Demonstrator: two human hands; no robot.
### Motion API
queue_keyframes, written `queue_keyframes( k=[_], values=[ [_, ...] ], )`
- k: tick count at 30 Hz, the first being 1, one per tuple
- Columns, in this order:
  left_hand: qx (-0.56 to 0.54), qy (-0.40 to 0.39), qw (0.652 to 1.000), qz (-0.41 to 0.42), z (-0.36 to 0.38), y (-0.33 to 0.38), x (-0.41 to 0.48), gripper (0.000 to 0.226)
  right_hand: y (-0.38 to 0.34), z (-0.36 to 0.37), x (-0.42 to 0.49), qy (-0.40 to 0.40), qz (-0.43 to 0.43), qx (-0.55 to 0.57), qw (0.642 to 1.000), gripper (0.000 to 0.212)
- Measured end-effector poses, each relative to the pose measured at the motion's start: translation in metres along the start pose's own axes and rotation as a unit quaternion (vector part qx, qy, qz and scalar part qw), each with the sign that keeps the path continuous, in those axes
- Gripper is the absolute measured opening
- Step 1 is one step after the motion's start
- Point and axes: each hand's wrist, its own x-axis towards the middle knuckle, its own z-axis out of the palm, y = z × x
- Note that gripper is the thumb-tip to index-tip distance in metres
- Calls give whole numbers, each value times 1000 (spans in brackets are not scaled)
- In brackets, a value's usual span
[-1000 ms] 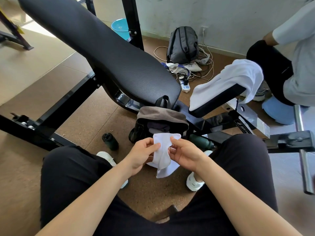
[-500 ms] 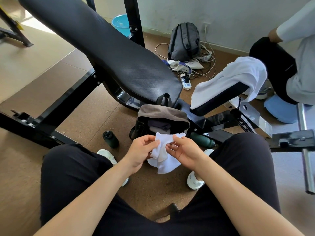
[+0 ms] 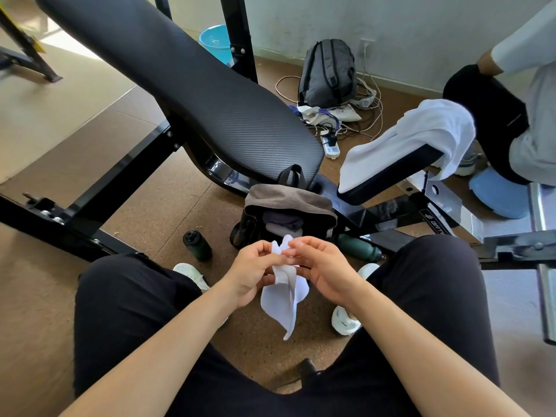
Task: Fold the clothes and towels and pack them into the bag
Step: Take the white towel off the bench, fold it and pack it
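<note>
I logged the small white cloth [image 3: 284, 299] hanging between the knees, long axis near vertical, narrow tip toward the floor. The left hand [image 3: 252, 272] and right hand [image 3: 325, 269] both pinched its upper end, fingers curled. The open bag [image 3: 288, 197] stood just beyond the hands, with dark clothes inside. A white towel [image 3: 406, 136] draped the bench pad on the right. A dark bottle [image 3: 197, 245] stood left of the bag.

A small white cloth [image 3: 284, 299], perhaps a sock, hangs crumpled just before the open grey-brown bag [image 3: 288, 203].
</note>
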Motion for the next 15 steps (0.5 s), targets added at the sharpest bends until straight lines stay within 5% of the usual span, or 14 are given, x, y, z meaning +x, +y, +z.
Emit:
queue_keyframes(
  k=[5,10,15],
  values=[
    [-82,7,996,-19,-5,0,2,7,14,-1,-3,25,-67,-208,976,24],
    [-132,4,991,-37,-5,1,3,11,13,-3,-2,56,-125,-253,958,8],
    [-159,23,985,-61,-3,1,3,11,18,1,-3,63,-229,-365,900,11]
  ],
)
